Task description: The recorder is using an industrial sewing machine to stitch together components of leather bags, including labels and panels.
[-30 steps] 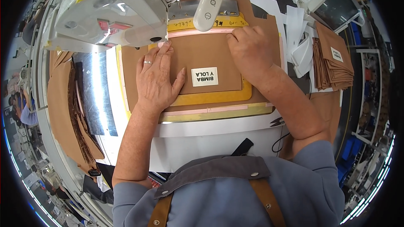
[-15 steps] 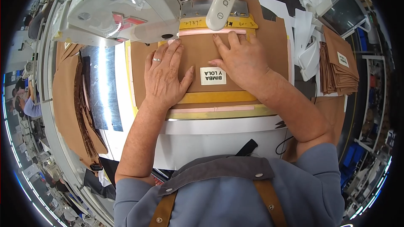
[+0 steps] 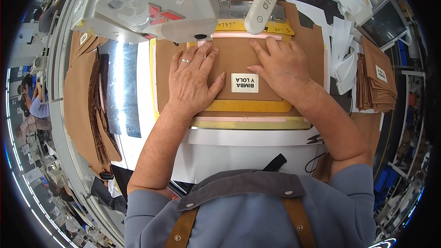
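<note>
A brown panel [image 3: 229, 57] with a white printed label [image 3: 244, 83] lies flat in front of me, beneath a white sewing machine [image 3: 138, 11]. My left hand [image 3: 194, 79] rests on its left part, fingers stretched toward the panel's far edge and thumb spread. On the right part lies my right hand [image 3: 285, 69], open too, its fingertips touching or close to a pale pink strip [image 3: 243, 36]. Beyond that strip is a yellow marked strip [image 3: 229, 26]. Another yellow strip [image 3: 250, 106] runs along the panel's near side. Neither hand grips anything.
A white lamp-like device [image 3: 263, 7] hangs over the far edge. Brown pieces are stacked at the left [image 3: 82, 105] and at the right [image 3: 374, 80]. Small dark snips [image 3: 314, 139] lie by my right forearm. White paper scraps [image 3: 342, 48] and a tilted screen [image 3: 383, 23] stand far right.
The whole view has shifted, so the scene sits slightly further right in it. Both hands keep nearly the same places on the brown panel.
</note>
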Available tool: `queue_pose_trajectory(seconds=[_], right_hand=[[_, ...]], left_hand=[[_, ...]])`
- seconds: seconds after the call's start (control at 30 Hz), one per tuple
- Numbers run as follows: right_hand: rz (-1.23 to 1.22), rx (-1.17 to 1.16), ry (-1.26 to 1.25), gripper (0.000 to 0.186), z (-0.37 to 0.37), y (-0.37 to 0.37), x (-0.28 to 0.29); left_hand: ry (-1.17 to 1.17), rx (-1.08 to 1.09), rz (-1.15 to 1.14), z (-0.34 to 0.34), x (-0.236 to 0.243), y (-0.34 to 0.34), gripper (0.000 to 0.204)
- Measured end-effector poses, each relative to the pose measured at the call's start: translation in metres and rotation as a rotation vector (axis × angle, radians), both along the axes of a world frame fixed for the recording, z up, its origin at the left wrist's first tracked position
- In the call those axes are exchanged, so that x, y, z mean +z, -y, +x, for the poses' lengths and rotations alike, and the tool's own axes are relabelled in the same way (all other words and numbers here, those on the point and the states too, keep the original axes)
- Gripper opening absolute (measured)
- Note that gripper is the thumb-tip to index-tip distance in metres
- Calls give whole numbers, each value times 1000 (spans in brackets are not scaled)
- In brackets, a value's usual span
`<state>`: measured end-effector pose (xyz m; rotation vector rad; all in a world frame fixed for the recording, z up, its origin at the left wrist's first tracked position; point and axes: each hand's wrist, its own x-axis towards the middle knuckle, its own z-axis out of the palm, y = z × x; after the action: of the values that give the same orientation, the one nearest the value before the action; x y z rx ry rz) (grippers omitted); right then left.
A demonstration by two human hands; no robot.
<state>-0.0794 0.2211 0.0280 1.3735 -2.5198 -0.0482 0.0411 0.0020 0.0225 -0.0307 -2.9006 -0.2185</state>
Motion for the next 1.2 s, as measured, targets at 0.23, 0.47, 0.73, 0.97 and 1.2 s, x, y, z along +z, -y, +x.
queue_pose_trajectory(seconds=[0.23,0.47,0.73,0.97,1.2], right_hand=[[-63,11,17,60,0,-1,-2],[-58,23,38,60,1,2,0],[-22,24,20,59,2,8,-4],[-34,40,22,58,4,21,-6],[-58,58,11,58,8,34,-8]], left_hand=[[-2,-9,-7,-2,1,1,54],[-15,-8,-4,1,1,5,54],[19,-10,-39,3,6,14,54],[40,9,-91,6,9,26,54],[41,37,-167,10,10,35,54]])
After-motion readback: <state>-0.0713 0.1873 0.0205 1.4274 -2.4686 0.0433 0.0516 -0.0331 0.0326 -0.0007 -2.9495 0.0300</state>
